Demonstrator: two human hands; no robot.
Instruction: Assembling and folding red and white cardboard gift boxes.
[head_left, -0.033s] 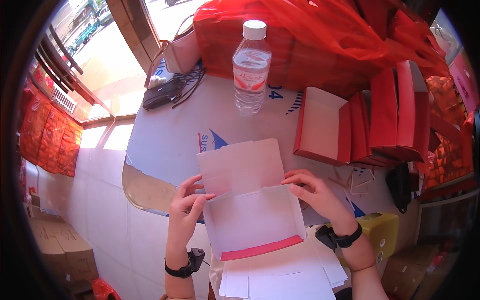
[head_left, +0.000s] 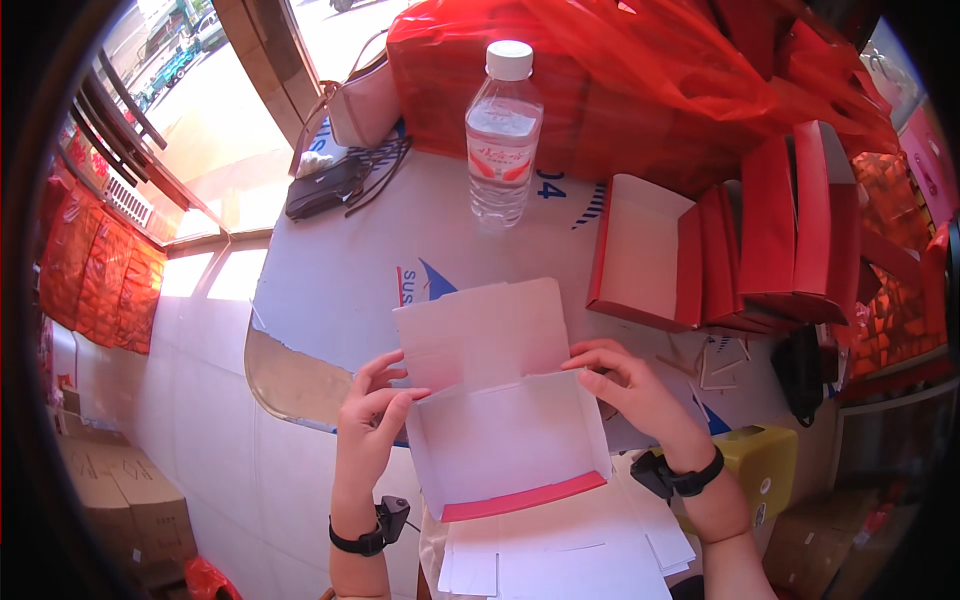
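Observation:
A shallow cardboard box (head_left: 510, 440), white inside with a red front edge, is held before me over the near edge of the table. Its back flap (head_left: 485, 325) stands unfolded toward the far side. My left hand (head_left: 375, 405) pinches the box's back left corner, thumb and fingers on either side of the wall. At the back right corner my right hand (head_left: 625, 385) grips likewise, some fingertips hidden behind the flap. Beneath the box, flat white cardboard sheets (head_left: 570, 555) lie stacked near my body. Each wrist wears a black strap with a small device.
Folded red boxes (head_left: 645, 255) stand together on the right of the table (head_left: 340, 310). A water bottle (head_left: 503, 140) is upright at the back, before a large red plastic bag (head_left: 620, 90). A black pouch (head_left: 328, 188) lies far left. A yellow stool (head_left: 765, 465) is beside my right forearm.

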